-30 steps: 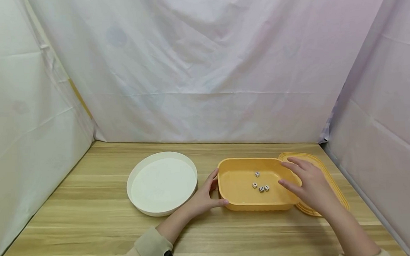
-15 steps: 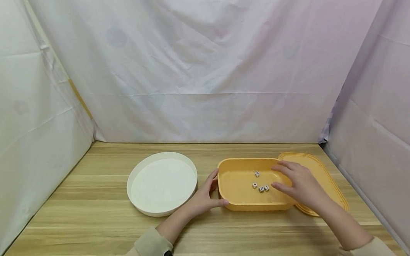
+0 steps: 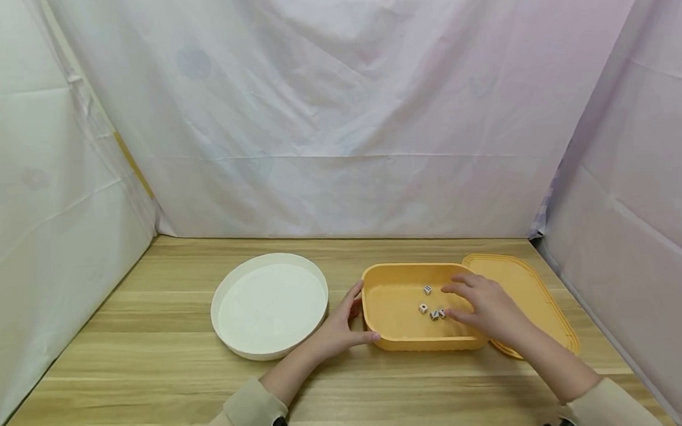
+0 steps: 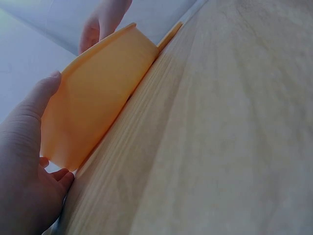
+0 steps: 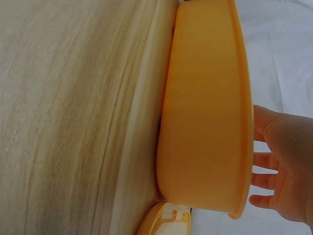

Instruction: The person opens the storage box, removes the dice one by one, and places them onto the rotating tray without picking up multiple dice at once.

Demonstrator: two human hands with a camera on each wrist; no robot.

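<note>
Dice (image 3: 433, 308), four little white ones, sit on the floor of the orange tub (image 3: 394, 339), which we'll use as our landmark since it's right in the middle of the wooden table (image 3: 153, 390). Three of them cluster toward the tub's near right part and one sits a bit further back. Our left hand (image 3: 341, 329) is pressed against the tub's left end wall, thumb curled along the near left corner and fingers up against the wall, so we're basically holding it steady; the left wrist view shows the same hand (image 4: 24, 161) wrapped at that corner. Our right hand (image 3: 484, 302) reaches in over the tub's right rim with fingers loosely spread and relaxed, fingertips (image 3: 453, 313) just beside the cluster, but we can't tell if they actually touch any. From the right wrist view those fingers (image 5: 274, 166) look straight and gripping nothing. To the tub's right, partly tucked under it, lies the matching orange lid (image 3: 530, 293). To the tub's left, just beside our left hand, sits a round white tray (image 3: 267, 352).
</note>
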